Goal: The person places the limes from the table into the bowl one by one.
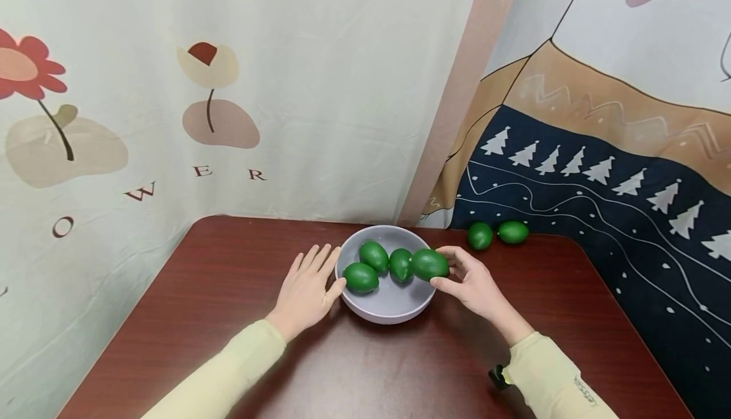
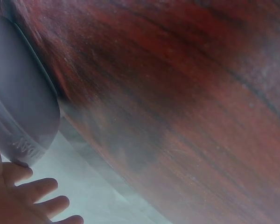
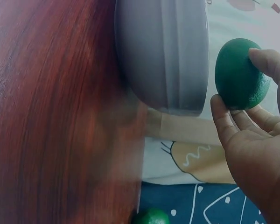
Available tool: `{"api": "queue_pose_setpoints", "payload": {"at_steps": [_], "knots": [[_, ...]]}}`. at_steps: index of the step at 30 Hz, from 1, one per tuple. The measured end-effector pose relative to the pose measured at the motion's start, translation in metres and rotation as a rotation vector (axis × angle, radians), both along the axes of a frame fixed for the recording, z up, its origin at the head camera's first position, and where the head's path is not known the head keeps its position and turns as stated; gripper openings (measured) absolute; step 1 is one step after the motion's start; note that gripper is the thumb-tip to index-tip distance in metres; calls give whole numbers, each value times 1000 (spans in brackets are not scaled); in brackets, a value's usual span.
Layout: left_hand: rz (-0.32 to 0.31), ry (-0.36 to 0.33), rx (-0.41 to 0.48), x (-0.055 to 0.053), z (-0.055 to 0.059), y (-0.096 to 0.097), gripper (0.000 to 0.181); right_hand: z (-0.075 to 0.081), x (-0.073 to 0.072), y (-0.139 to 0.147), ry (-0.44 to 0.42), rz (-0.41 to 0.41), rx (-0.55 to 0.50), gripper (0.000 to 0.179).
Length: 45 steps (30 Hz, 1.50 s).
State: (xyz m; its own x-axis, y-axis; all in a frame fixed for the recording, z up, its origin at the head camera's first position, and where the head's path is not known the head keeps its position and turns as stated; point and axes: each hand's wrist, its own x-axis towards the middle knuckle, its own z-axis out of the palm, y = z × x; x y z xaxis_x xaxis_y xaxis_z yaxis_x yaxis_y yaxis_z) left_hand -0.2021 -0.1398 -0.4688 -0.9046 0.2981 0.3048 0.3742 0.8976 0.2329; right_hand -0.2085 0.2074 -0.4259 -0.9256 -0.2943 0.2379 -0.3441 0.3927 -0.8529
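A grey-lilac bowl (image 1: 388, 308) stands on the table with green limes in it, among them one lime (image 1: 361, 277) at its left side. Over the bowl's right rim, my right hand (image 1: 474, 282) pinches another lime (image 1: 430, 265) between thumb and fingers. The right wrist view shows this held lime (image 3: 238, 74) above the rim of the bowl (image 3: 163, 56). My left hand (image 1: 305, 289) has its fingers stretched out and touches the bowl's left rim. In the left wrist view, the fingers of the left hand (image 2: 25, 191) lie against the bowl (image 2: 23, 88).
Two more limes, a left one (image 1: 480, 236) and a right one (image 1: 513, 232), lie at the table's back right edge. Behind the dark red wooden table (image 1: 365, 374) hang a pale printed curtain (image 1: 331, 89) and a navy cloth with trees (image 1: 571, 203).
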Motion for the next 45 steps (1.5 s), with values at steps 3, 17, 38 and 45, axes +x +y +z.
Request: {"api": "queue_pose_setpoints", "payload": {"at_steps": [3, 17, 38, 45], "knots": [[4, -1, 1, 0, 0, 0, 64, 1, 0, -5, -3, 28, -3, 51], [-4, 4, 7, 0, 1, 0, 64, 1, 2, -24, -10, 119, 89, 50], [-3, 7, -2, 0, 1, 1, 64, -1, -7, -42, -9, 263, 226, 50], [-4, 4, 8, 0, 1, 1, 63, -2, -8, -46, -20, 284, 240, 50]]}}
